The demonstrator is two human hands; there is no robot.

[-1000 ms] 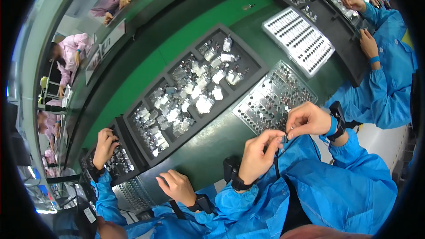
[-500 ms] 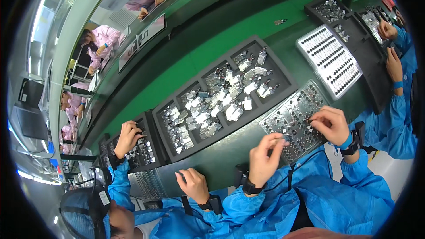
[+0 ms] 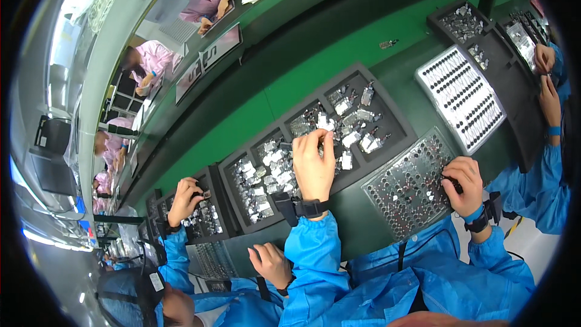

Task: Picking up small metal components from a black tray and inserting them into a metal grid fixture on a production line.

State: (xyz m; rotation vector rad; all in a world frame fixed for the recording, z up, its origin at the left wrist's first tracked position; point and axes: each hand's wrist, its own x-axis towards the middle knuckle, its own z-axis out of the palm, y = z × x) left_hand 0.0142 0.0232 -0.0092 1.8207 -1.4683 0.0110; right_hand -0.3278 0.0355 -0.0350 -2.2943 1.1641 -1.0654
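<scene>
The person's left hand [image 3: 313, 166] is extended over the middle of a black divided tray [image 3: 396, 130], its wrist raised and its fingers pointing down and away, probably so that the tips can work among crowded parts without the palm pressing on them. Those fingers are bent with the tips close together at a small silver component [image 3: 325, 122] inside the tray's outline; whether they grip it or only overlap it in view cannot be told. More silver metal-cased components [image 3: 352, 139] lie heaped in the tray's compartments, where the dividers seem meant to keep the heaps from mixing. To the right of the black divided tray, on its near side, a clear plastic tray [image 3: 402, 158] full of small round dark parts lies on the green surface [image 3: 357, 224], apparently set close to the body for easy reach. The right hand [image 3: 465, 184] is at that clear tray's right edge with its fingers curled inward, perhaps to steady the edge; what they hold, if anything, is hidden. Farther right of the black divided tray is a white tray [image 3: 440, 106] with dark round parts in neat rows, likely spaced for easy picking. Left of it, 1 co-worker's hand [image 3: 183, 200] is above another black tray [image 3: 223, 206].
</scene>
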